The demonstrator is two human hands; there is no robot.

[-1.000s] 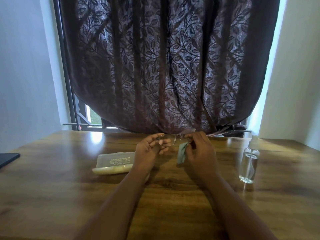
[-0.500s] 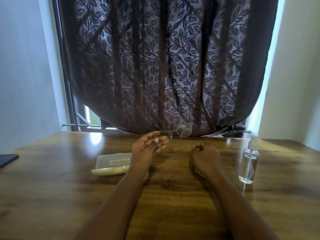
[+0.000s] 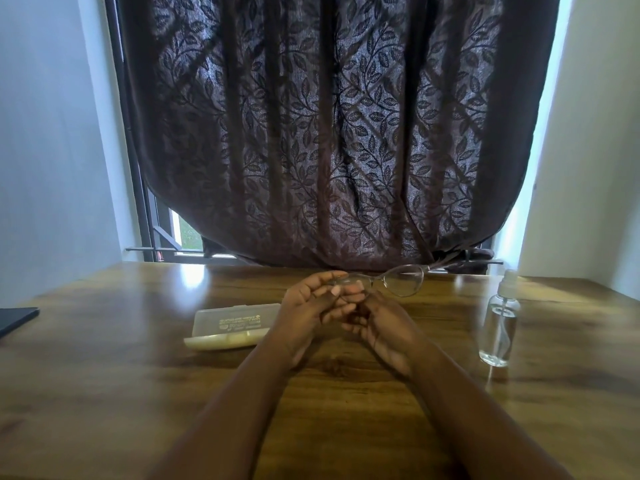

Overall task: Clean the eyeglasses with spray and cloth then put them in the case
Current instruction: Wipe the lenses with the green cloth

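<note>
Curtain [image 3: 332,133] filled the far side of my view, dark and leaf-patterned, above the wooden table [image 3: 104,393]. I saw the case [image 3: 232,326] lying closed just left of the hands, and the spray bottle [image 3: 499,322] standing upright well to their right. My left hand [image 3: 311,306] curled around one lens of the eyeglasses [image 3: 398,280], held above the table; my right hand [image 3: 384,327] sat half-curled beneath, touching the left, its grip unclear.

Glossy wood table [image 3: 104,393]; clear plastic bottle [image 3: 498,327].
</note>
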